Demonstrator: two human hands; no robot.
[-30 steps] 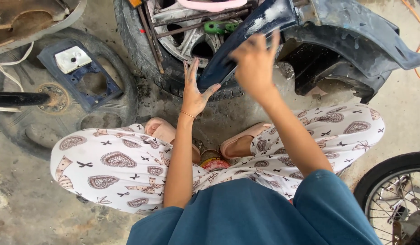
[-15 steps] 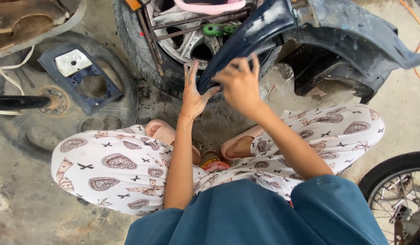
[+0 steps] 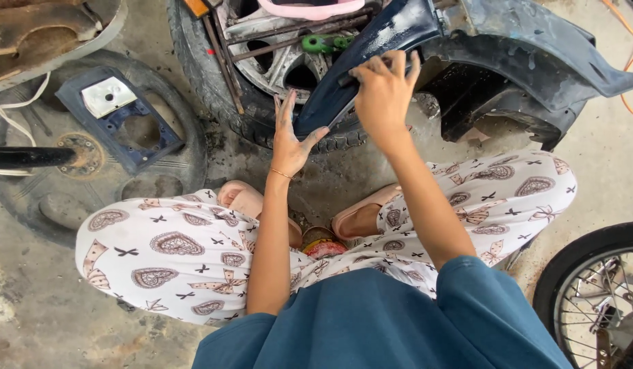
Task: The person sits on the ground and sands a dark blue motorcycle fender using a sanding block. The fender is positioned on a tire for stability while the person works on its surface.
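A dark blue curved fender [image 3: 378,51] slants across a tyre with a grey alloy rim [image 3: 262,61]. My left hand [image 3: 289,140] steadies the fender's lower end, fingers spread and thumb hooked against its edge. My right hand [image 3: 383,92] rests higher on the fender, fingers curled over its edge, pressing a small dark pad that is mostly hidden by the fingers. I squat with patterned white trousers [image 3: 166,253] and pink sandals [image 3: 244,199] below the hands.
A larger dark bodywork panel [image 3: 535,61] lies right of the fender. On the left, a flat tyre [image 3: 29,205] carries a blue plastic frame [image 3: 118,123]. A small round tin [image 3: 322,242] sits between my feet. A spoked wheel [image 3: 589,301] stands at lower right.
My right hand has slid down the fender and back up a little along its surface. My left hand has stayed at the fender's lower end.
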